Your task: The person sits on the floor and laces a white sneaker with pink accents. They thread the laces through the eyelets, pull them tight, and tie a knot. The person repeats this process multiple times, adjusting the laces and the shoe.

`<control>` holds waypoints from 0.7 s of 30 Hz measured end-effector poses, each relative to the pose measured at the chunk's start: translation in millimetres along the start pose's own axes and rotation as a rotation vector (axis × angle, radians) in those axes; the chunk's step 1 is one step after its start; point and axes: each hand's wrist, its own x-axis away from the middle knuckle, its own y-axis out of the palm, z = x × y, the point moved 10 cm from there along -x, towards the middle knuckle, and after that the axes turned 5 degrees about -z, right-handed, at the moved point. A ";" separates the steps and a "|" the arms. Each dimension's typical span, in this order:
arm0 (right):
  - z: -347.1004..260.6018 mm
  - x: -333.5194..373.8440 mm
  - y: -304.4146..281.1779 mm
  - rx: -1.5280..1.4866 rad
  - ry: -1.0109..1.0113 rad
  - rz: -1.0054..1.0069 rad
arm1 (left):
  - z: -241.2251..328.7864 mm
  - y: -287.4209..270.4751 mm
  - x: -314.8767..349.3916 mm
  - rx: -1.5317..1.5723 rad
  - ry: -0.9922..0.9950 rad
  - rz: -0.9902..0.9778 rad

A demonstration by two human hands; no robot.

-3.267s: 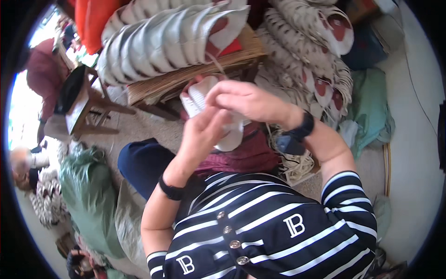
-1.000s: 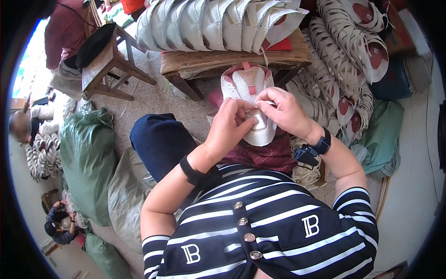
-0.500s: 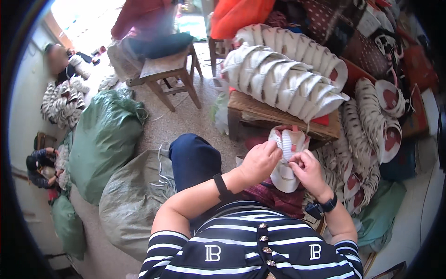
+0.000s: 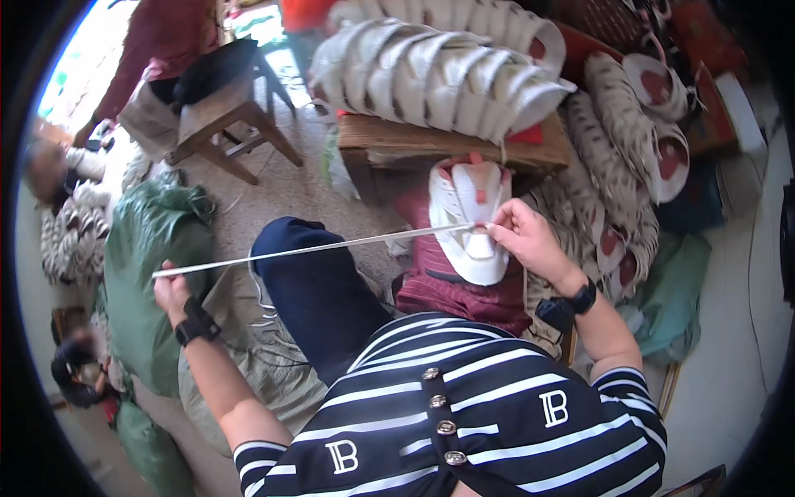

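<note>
A long white shoelace (image 4: 331, 246) is stretched straight between my two hands, slanting up from left to right. My left hand (image 4: 171, 296), far out to the left beside the green sack, pinches one end of it. The other end runs to a white shoe upper (image 4: 473, 263) with pale red lining, lying over my lap with its toe toward me. My right hand (image 4: 531, 242) is closed at the right side of the shoe's throat, thumb and finger pinching where the lace meets it. Whether those fingertips also grip the shoe itself is hidden.
Nested white uppers (image 4: 422, 79) are stacked on a wooden bench (image 4: 373, 137) ahead. More strings of uppers (image 4: 633, 132) lie at right. Green sacks (image 4: 153, 248) stand at left, near a stool (image 4: 219, 124) with a person beside it. Other people sit farther left.
My left hand has moved from the shoe far out to the left, drawing the lace taut. My right hand stays at the shoe. The view has shifted, so the bench appears farther left and higher.
</note>
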 end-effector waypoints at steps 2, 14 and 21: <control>12.7 8.1 -9.0 0.028 0.089 -0.041 | -25.9 31.5 -5.2 0.678 -0.313 0.071; 210.3 99.3 -143.5 0.208 0.907 0.086 | 127.8 412.8 308.1 -0.041 -0.226 -0.868; 351.9 185.9 -239.1 -1.408 0.331 1.006 | 65.7 492.1 447.9 0.118 -0.444 -1.270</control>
